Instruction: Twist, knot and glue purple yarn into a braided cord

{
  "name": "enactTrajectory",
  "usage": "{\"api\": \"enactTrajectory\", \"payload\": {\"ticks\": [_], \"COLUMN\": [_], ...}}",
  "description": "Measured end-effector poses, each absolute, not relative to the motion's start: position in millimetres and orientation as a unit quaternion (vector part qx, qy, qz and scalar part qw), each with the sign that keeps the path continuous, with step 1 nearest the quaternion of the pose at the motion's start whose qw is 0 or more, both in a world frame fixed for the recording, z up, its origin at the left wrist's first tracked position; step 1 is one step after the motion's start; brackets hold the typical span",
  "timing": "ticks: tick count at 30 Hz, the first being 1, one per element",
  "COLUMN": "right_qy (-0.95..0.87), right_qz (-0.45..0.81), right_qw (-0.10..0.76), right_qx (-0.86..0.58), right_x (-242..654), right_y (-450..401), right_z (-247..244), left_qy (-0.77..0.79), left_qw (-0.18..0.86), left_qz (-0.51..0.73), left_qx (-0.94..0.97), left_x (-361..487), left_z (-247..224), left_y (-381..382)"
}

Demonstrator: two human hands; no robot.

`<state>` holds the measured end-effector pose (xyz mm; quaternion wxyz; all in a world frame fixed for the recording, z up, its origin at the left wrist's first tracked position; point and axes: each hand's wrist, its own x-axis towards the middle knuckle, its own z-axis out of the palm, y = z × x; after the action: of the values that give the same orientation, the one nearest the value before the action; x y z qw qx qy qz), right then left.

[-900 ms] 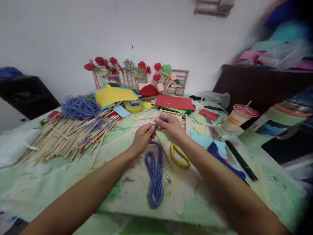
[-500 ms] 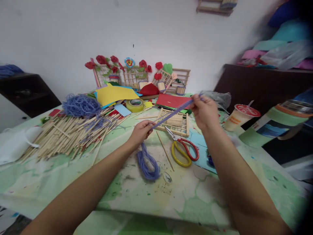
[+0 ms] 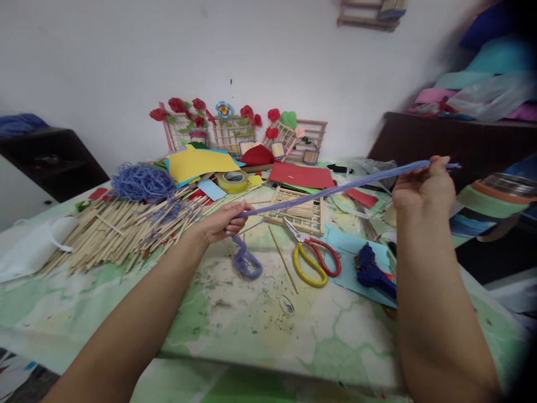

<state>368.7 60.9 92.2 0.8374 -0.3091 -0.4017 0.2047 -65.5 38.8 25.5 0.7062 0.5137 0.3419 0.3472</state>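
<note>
A bundle of blue-purple yarn (image 3: 335, 192) is stretched between my two hands, slanting up to the right. My left hand (image 3: 229, 220) is closed round its lower end, and a loose loop of the same yarn hangs below onto the tablecloth. Higher up at the right, my right hand (image 3: 425, 184) pinches the other end, with a short tail sticking out past the fingers. Beneath the yarn lie a small lattice of sticks (image 3: 316, 224) and scissors (image 3: 312, 260) with one yellow and one red handle. A single thin stick (image 3: 283, 259) rests beside the scissors.
Left lie a heap of sticks (image 3: 96, 240) and a tangle of yarn (image 3: 142, 182). A roll of tape (image 3: 233, 181) and coloured paper (image 3: 201, 162) sit behind. A blue glue gun (image 3: 373, 271) and a green bottle (image 3: 478, 207) are at right. Stick frames with red flowers (image 3: 176, 105) line the wall.
My right hand has moved right, and my left hand slightly left, so the yarn between them is much longer. The loop hanging below my left hand has shrunk. The glue gun is now uncovered.
</note>
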Motion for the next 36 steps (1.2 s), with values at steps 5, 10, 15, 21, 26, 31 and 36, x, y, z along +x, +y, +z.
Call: {"api": "enactTrajectory", "payload": {"ticks": [5,10,15,21,26,31,36], "right_qy": [-0.424,-0.636,-0.745,-0.754,-0.721,-0.700,-0.657], "right_qz": [0.325,0.416,0.379,0.326,0.394,0.424,0.451], "right_qw": [0.780,0.530,0.377,0.365,0.385,0.404,0.436], "right_qx": [-0.326,-0.376,-0.399,-0.438,-0.421,-0.409,-0.418], "right_x": [303,197,149,160,163,159,157], "right_y": [35,1,-3,20,25,26,24], "right_z": [113,104,71,49,43,42,44], "left_qy": [0.443,0.360,0.255,0.279,0.340,0.395,0.394], "left_qw": [0.538,0.556,0.690,0.709,0.669,0.599,0.584], "left_qz": [0.357,0.481,0.474,0.440,0.429,0.448,0.460], "left_qx": [0.622,0.574,0.483,0.475,0.503,0.533,0.540], "left_x": [-58,-25,-6,-1,1,2,1], "left_z": [35,34,24,22,22,18,16], "left_y": [33,13,0,-3,-3,-1,0]}}
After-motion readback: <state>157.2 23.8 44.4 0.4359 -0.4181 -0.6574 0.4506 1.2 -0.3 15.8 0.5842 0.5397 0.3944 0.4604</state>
